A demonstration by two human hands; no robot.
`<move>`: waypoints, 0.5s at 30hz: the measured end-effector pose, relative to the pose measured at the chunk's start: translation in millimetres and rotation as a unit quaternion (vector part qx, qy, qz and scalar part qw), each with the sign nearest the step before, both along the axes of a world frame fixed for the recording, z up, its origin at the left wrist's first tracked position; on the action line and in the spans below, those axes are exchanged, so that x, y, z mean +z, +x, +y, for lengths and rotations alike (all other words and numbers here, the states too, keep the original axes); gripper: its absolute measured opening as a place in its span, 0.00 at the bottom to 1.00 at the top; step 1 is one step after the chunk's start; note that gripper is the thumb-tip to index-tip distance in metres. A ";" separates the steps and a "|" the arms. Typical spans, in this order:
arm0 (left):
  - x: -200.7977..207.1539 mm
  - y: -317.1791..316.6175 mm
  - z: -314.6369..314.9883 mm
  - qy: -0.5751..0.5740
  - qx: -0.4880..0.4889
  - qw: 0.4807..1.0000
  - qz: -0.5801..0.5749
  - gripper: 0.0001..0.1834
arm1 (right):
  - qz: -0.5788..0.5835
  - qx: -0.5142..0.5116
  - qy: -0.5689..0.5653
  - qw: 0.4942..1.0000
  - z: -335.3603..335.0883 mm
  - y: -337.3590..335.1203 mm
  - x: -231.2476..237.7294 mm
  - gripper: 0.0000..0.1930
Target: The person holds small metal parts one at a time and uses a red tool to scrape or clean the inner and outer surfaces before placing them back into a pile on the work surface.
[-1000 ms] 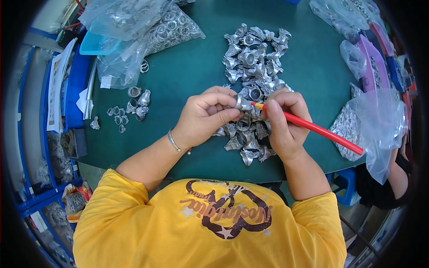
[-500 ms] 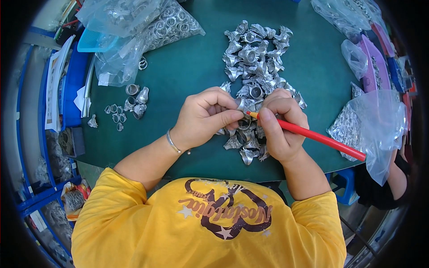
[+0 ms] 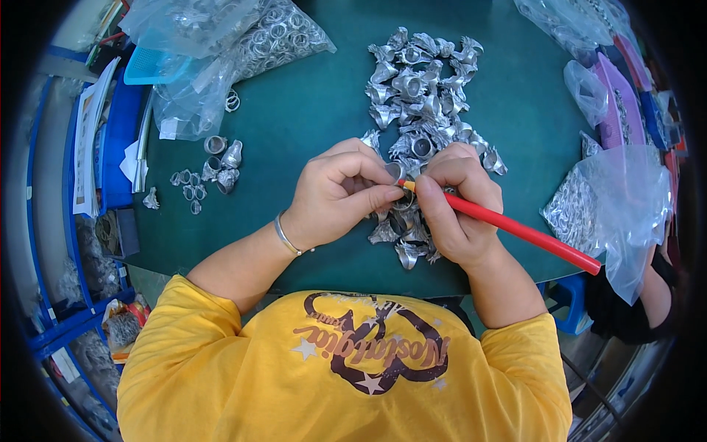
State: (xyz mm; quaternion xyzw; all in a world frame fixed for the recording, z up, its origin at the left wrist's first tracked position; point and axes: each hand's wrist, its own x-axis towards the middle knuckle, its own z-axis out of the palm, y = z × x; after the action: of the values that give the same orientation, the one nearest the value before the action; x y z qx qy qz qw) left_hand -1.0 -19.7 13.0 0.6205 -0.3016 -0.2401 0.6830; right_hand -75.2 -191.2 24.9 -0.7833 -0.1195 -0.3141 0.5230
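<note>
Between its thumb and fingers my left hand (image 3: 342, 184) pinches a silver-coloured ring (image 3: 395, 172), partly hidden by the fingertips. My right hand (image 3: 462, 202) grips a red pencil (image 3: 523, 232), its tip touching or almost touching the ring at the left fingertips. Beneath and around both hands spreads a pile of chunky silver rings (image 3: 416, 87), which runs from the far middle of the green table (image 3: 317, 110) toward me. Some of those rings are hidden under my hands.
A small group of rings (image 3: 223, 163) and smaller pieces lies at left. Clear bags of rings (image 3: 283, 37) and a light-blue basket (image 3: 156, 66) stand far left. At right are a purple tray (image 3: 617, 103), a filled plastic bag (image 3: 578, 210) and another person's arm (image 3: 654, 295).
The pencil tip has shifted slightly left and up, onto or close to the ring at my left fingertips. My right hand has moved a little left with it.
</note>
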 end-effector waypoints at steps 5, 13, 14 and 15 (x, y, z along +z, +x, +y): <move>-6.7 -5.1 -2.4 -0.144 0.007 0.988 0.060 0.16 | 0.020 0.001 0.006 1.000 -3.7 -2.4 1.1 0.05; -3.6 -0.7 -2.3 -0.057 0.008 0.995 -0.081 0.19 | -0.011 -0.007 0.071 0.997 -5.5 -3.3 -3.5 0.04; -3.6 -0.6 -2.6 -0.053 0.004 0.994 -0.093 0.19 | -0.011 -0.007 0.070 0.997 -5.8 -3.4 -3.5 0.04; -4.0 -0.2 -2.0 -0.054 0.005 0.994 -0.093 0.19 | -0.011 -0.006 0.068 0.998 -5.2 -2.8 -2.9 0.04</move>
State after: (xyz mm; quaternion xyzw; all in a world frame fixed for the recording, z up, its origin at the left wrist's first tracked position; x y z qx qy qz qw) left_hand -1.2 -21.6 9.1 0.6039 -0.3732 -0.1610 0.6857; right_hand -78.0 -196.4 21.9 -0.7430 -0.0986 -0.3330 0.5722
